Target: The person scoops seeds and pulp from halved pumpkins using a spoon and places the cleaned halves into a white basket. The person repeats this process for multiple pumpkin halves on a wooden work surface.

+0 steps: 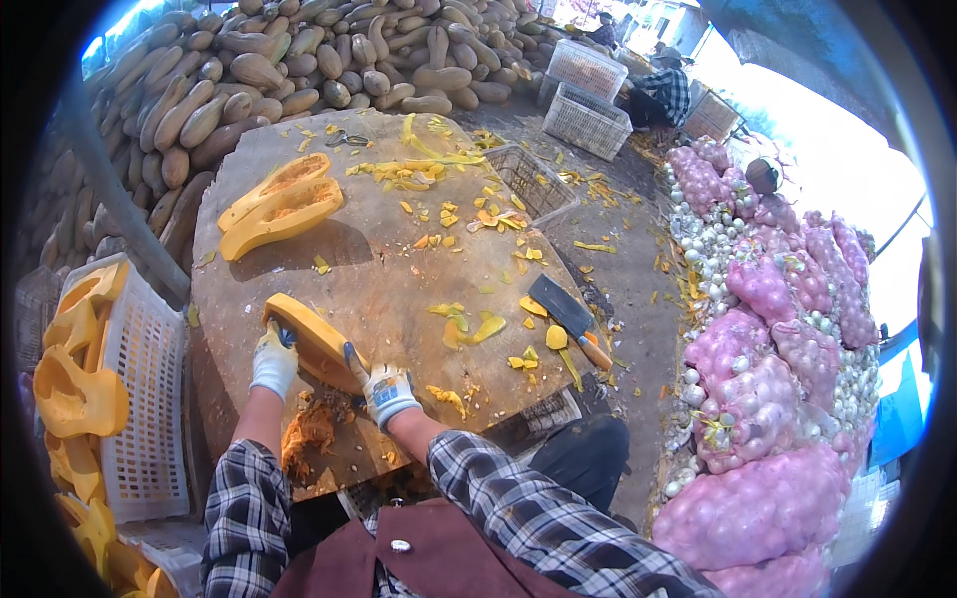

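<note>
Both my gloved hands grip one peeled squash half (314, 335), tilted on its edge over the wooden board. My left hand (275, 360) holds its left end, and my right hand (383, 385) holds the end nearer me. Its cut side is mostly turned away from view. Two more peeled halves, one (280, 217) in front of the other (277, 187), lie hollow side up farther back, with orange pulp inside. A heap of stringy squash pulp (308, 437) sits by the board's near edge. To the right lies a cleaver (564, 310) with a wooden handle.
A white plastic crate (146, 404) at left holds peeled squash pieces (78, 392). Peel scraps (407, 173) and a metal peeler or scissors (348, 139) lie on the board (419, 276). Whole squash (254, 71) are piled behind. Net sacks of onions (755, 508) line the right; a person (665, 90) sits beyond.
</note>
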Motion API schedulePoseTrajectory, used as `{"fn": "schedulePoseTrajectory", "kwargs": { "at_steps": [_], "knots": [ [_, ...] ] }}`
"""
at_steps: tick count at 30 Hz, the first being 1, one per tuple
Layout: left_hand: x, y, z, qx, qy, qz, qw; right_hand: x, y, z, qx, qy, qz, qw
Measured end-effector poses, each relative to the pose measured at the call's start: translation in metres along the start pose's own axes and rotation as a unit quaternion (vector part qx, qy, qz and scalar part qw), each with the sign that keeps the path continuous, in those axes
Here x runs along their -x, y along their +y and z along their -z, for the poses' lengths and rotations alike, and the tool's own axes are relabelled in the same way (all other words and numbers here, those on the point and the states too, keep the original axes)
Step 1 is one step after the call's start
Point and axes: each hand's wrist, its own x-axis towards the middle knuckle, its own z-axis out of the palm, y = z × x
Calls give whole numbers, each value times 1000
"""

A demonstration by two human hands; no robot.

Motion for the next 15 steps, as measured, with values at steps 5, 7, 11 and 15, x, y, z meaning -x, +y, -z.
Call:
{"fn": "schedulePoseTrajectory", "kwargs": {
  "at_steps": [5, 7, 11, 15],
  "knots": [
    [-1, -24, -23, 43, -21, 40, 998, -17, -4, -18, 33, 32, 18, 999],
    [23, -15, -25, 37, -67, 18, 997, -25, -4, -28, 28, 26, 15, 999],
    [66, 30, -46, 0, -167, -96, 981, -11, 17, -33, 2, 117, -16, 993],
    [96, 5, -5, 55, -178, -145, 972, -18, 4, -28, 14, 76, 18, 997]
  ]
}}
